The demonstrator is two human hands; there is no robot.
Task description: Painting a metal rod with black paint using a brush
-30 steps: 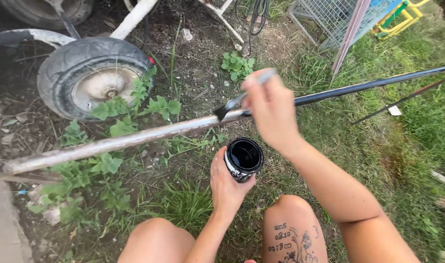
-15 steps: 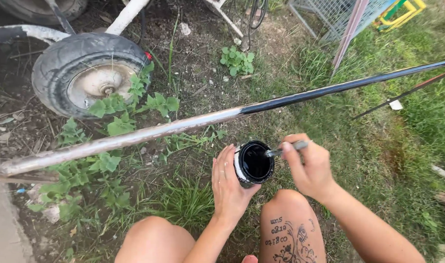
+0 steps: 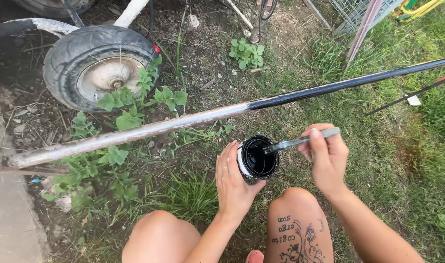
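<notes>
My left hand [image 3: 231, 182] holds a small round can of black paint [image 3: 258, 158] from its left side, just above my knees. My right hand [image 3: 326, 158] grips a thin paintbrush [image 3: 300, 141] by its handle, and the brush tip dips into the can. A long metal pole [image 3: 183, 124] runs across in front of me. Its right part is coated black and glossy, while the left part is bare and rusty.
A small wheel with a grey tyre [image 3: 98, 63] lies on the dirt at upper left, with leafy weeds [image 3: 130, 109] beside it. A wire mesh cage [image 3: 359, 12] stands at the top right. Grass covers the right side, and a concrete edge [image 3: 10, 219] sits at lower left.
My right hand came down from the pole with the brush and put its tip into the can. The left hand kept the can in place.
</notes>
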